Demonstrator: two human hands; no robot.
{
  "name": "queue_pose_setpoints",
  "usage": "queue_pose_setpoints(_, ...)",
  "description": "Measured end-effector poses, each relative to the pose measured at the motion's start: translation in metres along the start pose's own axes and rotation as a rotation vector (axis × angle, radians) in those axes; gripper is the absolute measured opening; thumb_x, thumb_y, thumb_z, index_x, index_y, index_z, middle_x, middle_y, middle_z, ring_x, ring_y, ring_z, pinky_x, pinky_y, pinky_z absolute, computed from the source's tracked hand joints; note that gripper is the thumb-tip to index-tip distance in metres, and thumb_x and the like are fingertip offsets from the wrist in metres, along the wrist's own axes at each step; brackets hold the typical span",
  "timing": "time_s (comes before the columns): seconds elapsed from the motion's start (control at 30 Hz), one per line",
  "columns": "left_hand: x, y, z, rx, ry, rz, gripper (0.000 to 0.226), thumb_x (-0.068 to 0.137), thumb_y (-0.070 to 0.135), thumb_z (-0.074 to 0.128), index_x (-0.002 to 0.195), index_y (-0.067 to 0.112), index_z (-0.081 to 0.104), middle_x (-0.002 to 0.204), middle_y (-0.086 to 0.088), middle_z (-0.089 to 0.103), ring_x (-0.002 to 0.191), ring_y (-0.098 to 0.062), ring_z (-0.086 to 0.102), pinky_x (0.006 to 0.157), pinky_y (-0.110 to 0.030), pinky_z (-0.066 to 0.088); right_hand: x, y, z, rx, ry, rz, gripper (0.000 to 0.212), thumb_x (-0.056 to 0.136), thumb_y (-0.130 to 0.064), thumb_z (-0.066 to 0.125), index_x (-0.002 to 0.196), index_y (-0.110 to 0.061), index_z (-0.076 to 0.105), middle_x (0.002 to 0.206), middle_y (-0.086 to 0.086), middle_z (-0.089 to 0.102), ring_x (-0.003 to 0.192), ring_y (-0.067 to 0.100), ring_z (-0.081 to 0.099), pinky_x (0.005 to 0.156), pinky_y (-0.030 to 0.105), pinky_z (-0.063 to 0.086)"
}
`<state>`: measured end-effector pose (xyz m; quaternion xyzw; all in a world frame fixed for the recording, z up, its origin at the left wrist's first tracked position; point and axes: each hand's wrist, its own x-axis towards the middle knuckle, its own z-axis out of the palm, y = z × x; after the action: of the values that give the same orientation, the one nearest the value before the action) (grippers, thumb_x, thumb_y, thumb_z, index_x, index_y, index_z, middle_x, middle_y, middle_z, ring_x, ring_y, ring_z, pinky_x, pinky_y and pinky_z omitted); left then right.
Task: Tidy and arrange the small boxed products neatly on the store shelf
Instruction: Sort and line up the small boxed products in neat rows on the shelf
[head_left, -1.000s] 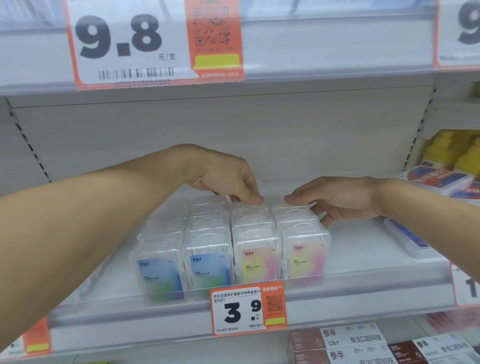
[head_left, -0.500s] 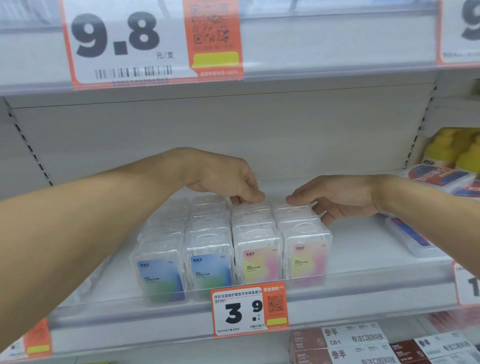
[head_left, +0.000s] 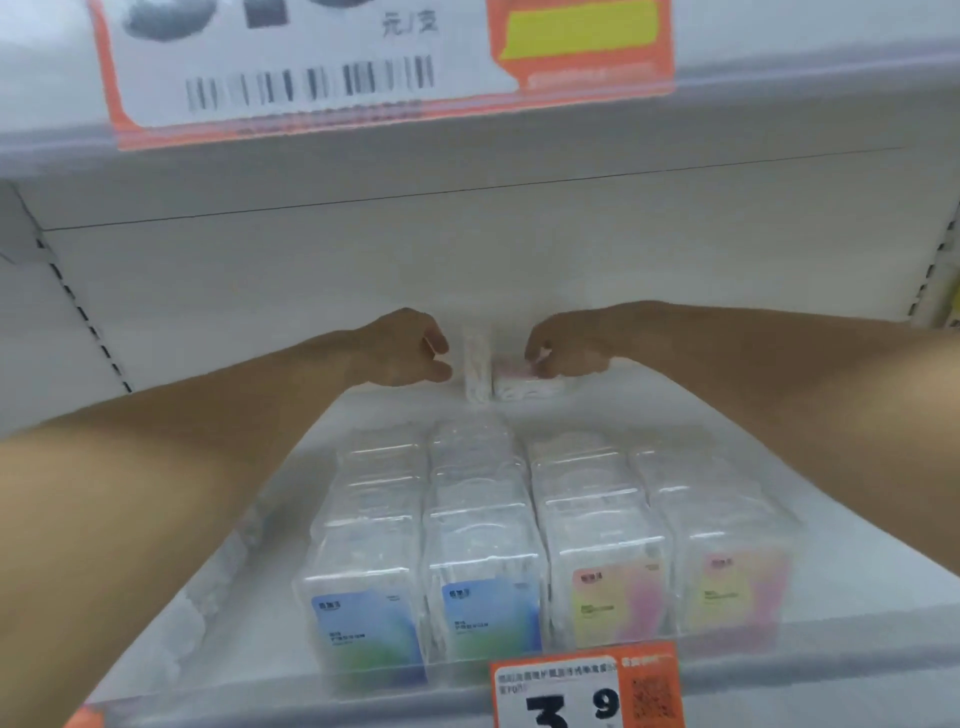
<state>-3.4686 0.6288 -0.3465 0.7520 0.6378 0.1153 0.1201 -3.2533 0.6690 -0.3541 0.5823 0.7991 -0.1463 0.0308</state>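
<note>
Apparently white shelf (head_left: 623, 415) holds four rows of boxes (head_left: 483, 519).

We see a person's two arms, both bare from the lowest visible stretch of forearm to the fingertips, with no sleeve or cuff showing at any point in our view. The left hand (head_left: 410, 345) and right hand (head_left: 563, 345) are ungloved, and we can make out no ring, watch, band or bracelet on either hand or wrist. The frame is soft with motion blur, so finer details such as nails escape us.
</note>
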Motion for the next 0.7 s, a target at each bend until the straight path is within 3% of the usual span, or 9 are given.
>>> queue_pose_setpoints(0.1, 0.019, -0.009, 0.005, -0.049, 0.016, 0.024, 0.060, 0.081, 0.033, 0.075, 0.132, 0.014, 0.049, 0.125, -0.003, 0.052, 0.097, -0.016, 0.052, 0.083, -0.025, 0.040, 0.017, 0.002, 0.004, -0.011, -0.040, 0.028, 0.046, 0.095, -0.042, 0.058, 0.130, -0.014, 0.053, 0.119, 0.005, 0.053, 0.093, 0.026, 0.059, 0.072, 0.037, 0.058)
queue_pose_setpoints(0.17, 0.025, -0.008, 0.009, -0.135, 0.023, 0.057, 0.077, 0.077, 0.037, 0.079, 0.140, 0.019, 0.039, 0.124, -0.001, 0.047, 0.100, -0.017, 0.051, 0.087, -0.026, 0.041, 0.021, 0.010, 0.005, 0.037, -0.067, 0.076, 0.070, 0.085, -0.055, 0.067, 0.135, -0.009, 0.050, 0.126, 0.008, 0.056, 0.102, 0.027, 0.063, 0.079, 0.039, 0.060)
queue_pose_setpoints(0.23, 0.030, -0.006, 0.013, -0.168, 0.034, 0.121, 0.083, 0.075, 0.036, 0.080, 0.143, 0.022, 0.035, 0.121, -0.001, 0.046, 0.098, -0.018, 0.052, 0.088, -0.026, 0.042, 0.015, 0.017, 0.005, 0.121, -0.113, 0.110, 0.074, 0.076, -0.059, 0.074, 0.126, -0.007, 0.057, 0.126, 0.009, 0.058, 0.104, 0.024, 0.063, 0.083, 0.038, 0.061)
queue_pose_setpoints(0.33, 0.036, -0.003, 0.021, -0.152, 0.070, 0.182, 0.069, 0.078, 0.030, 0.079, 0.138, 0.023, 0.046, 0.118, -0.005, 0.052, 0.096, -0.022, 0.057, 0.087, -0.027, 0.044, -0.004, 0.025, 0.001, 0.227, -0.060, 0.067, 0.058, 0.068, -0.042, 0.088, 0.108, -0.010, 0.061, 0.110, 0.002, 0.058, 0.092, 0.020, 0.063, 0.071, 0.031, 0.061)
queue_pose_setpoints(0.43, 0.036, -0.012, 0.022, -0.208, 0.164, 0.115, 0.059, 0.077, 0.029, 0.080, 0.128, 0.018, 0.054, 0.112, -0.006, 0.056, 0.095, -0.023, 0.059, 0.089, -0.028, 0.046, -0.026, 0.034, -0.002, 0.369, 0.047, 0.058, 0.054, 0.070, -0.019, 0.089, 0.112, -0.010, 0.057, 0.104, 0.005, 0.057, 0.078, 0.021, 0.060, 0.059, 0.030, 0.058)
queue_pose_setpoints(0.53, 0.028, -0.018, 0.018, -0.237, 0.183, 0.056, 0.061, 0.071, 0.030, 0.084, 0.122, 0.014, 0.054, 0.115, -0.007, 0.057, 0.099, -0.025, 0.060, 0.091, -0.035, 0.049, -0.051, 0.041, -0.005, 0.619, 0.058, 0.041, 0.046, 0.075, -0.002, 0.079, 0.115, -0.010, 0.057, 0.105, 0.014, 0.064, 0.079, 0.026, 0.066, 0.064, 0.037, 0.062)
queue_pose_setpoints(0.6, 0.017, -0.015, 0.015, -0.247, 0.216, 0.022, 0.067, 0.067, 0.033, 0.086, 0.121, 0.013, 0.052, 0.114, -0.004, 0.055, 0.099, -0.022, 0.058, 0.085, -0.032, 0.048, -0.067, 0.043, -0.007, 0.730, 0.056, 0.003, 0.034, 0.076, 0.005, 0.071, 0.107, -0.006, 0.063, 0.100, 0.015, 0.069, 0.078, 0.024, 0.070, 0.069, 0.037, 0.062)
queue_pose_setpoints(0.7, 0.003, -0.007, 0.008, -0.321, 0.266, -0.048, 0.081, 0.063, 0.041, 0.087, 0.127, 0.016, 0.046, 0.114, -0.002, 0.052, 0.097, -0.021, 0.056, 0.081, -0.028, 0.045, -0.089, 0.044, -0.011, 0.816, 0.144, 0.017, 0.040, 0.061, -0.008, 0.075, 0.101, -0.004, 0.072, 0.090, 0.005, 0.069, 0.083, 0.021, 0.062, 0.073, 0.033, 0.050)
